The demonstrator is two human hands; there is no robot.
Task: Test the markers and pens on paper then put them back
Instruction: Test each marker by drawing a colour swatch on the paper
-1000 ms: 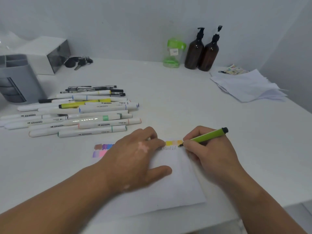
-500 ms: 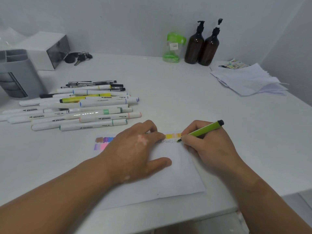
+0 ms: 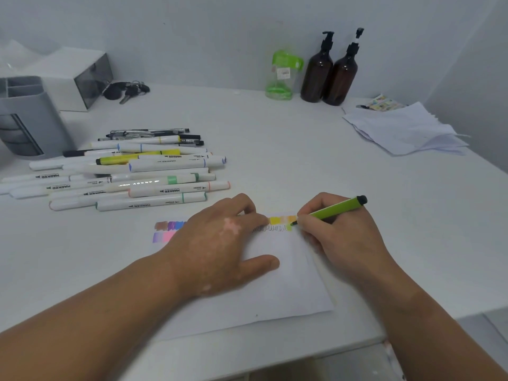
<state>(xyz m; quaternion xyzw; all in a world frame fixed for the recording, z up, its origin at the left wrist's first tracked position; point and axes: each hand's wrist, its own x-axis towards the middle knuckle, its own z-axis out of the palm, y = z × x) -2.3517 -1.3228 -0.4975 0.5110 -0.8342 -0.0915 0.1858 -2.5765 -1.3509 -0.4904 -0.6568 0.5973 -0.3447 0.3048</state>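
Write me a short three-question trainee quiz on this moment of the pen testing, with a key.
1. True or false: the left hand lies flat on the sheet of paper, holding it down.
2. What does the right hand hold? A: a green pen, its tip on the paper. B: a white marker, capped. C: a bunch of keys.
3. How many brown pump bottles are in view?
Key: 1 true; 2 A; 3 two.
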